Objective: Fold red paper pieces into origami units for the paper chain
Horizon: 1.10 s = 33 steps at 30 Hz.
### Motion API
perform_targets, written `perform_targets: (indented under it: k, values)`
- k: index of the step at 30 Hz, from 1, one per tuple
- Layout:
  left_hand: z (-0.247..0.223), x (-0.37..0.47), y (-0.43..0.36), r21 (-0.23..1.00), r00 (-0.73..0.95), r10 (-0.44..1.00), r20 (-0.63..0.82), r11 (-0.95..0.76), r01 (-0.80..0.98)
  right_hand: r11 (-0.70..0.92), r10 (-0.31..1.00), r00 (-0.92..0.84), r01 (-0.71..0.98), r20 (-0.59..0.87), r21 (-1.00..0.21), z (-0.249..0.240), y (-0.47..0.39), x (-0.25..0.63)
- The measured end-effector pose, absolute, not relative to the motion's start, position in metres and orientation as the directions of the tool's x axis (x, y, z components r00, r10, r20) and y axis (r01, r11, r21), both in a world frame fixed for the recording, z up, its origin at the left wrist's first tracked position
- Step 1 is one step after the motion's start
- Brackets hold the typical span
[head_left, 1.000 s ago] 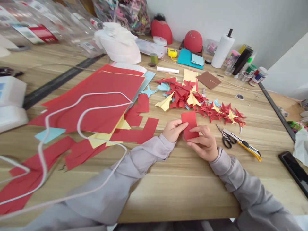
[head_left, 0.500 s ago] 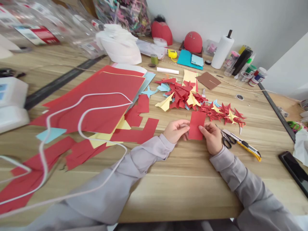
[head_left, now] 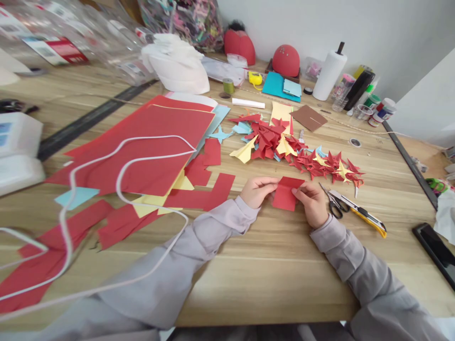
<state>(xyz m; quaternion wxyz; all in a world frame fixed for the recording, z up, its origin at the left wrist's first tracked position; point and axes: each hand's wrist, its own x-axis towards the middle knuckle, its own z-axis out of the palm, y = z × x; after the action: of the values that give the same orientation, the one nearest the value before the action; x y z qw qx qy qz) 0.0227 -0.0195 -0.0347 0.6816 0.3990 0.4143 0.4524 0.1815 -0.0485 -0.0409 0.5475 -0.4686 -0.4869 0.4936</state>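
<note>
Between both hands is a small red paper rectangle (head_left: 285, 198), bent along a crosswise crease so that its far part tilts. My left hand (head_left: 259, 191) pinches its left edge, and my right hand (head_left: 312, 202) grips the right edge near the crease. Just beyond lies a heap of folded paper stars (head_left: 266, 139) in red, yellow and blue. Black-handled scissors (head_left: 335, 206) and a yellow utility knife (head_left: 368, 219) rest right of my right hand. Cut red paper pieces (head_left: 219, 190) lie left of my left hand.
Large red sheets (head_left: 152, 147) are stacked on the left, with a white cable (head_left: 119, 182) looping over them and my left sleeve. A black phone (head_left: 435, 253) lies at the right edge. Bottles and a white paper roll (head_left: 330, 76) stand at the back right.
The red paper was flat and upright between my hands; now it is bent across at a crease, its lower part turned toward the table. Both hands have barely moved.
</note>
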Motion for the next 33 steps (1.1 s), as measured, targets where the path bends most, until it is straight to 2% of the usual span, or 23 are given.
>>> perform_targets:
  k: [2, 7, 12, 15, 20, 26, 30, 33]
  values:
    - [-0.0355, 0.0213, -0.0195, 0.909, 0.325, 0.930, -0.173, 0.278, -0.310, 0.032, 0.999, 0.041, -0.107, 0.028, -0.994, -0.0401, -0.0484, 0.1817]
    - [-0.0361, 0.0207, -0.0223, 0.951, 0.437, 0.900, 0.003, 0.132, -0.278, -0.011, 0.999, 0.034, -0.126, -0.015, -0.992, -0.0401, -0.0482, 0.1820]
    - [-0.0349, 0.0214, -0.0235, 0.943, 0.447, 0.891, 0.081, 0.077, -0.325, -0.037, 0.999, 0.010, -0.165, -0.039, -0.986, -0.0394, -0.0475, 0.1826]
    - [-0.0343, 0.0229, -0.0238, 0.949, 0.433, 0.900, 0.054, 0.089, -0.302, -0.046, 0.999, -0.013, -0.147, -0.045, -0.988, -0.0376, -0.0470, 0.1821]
    - [-0.0328, 0.0257, -0.0226, 0.957, 0.288, 0.957, 0.024, 0.062, -0.284, 0.000, 0.999, -0.032, -0.083, 0.002, -0.997, -0.0377, -0.0470, 0.1818]
    - [-0.0297, 0.0236, -0.0221, 0.972, 0.315, 0.949, -0.011, 0.084, -0.218, 0.052, 0.999, 0.015, -0.098, 0.051, -0.994, -0.0421, -0.0481, 0.1841]
    - [-0.0334, 0.0244, -0.0251, 0.988, 0.331, 0.943, 0.019, 0.032, -0.148, 0.048, 0.998, -0.034, -0.078, 0.050, -0.996, -0.0387, -0.0492, 0.1823]
    - [-0.0361, 0.0257, -0.0258, 0.983, 0.325, 0.944, 0.053, 0.008, -0.181, 0.078, 0.996, -0.051, -0.030, 0.079, -0.997, -0.0366, -0.0491, 0.1805]
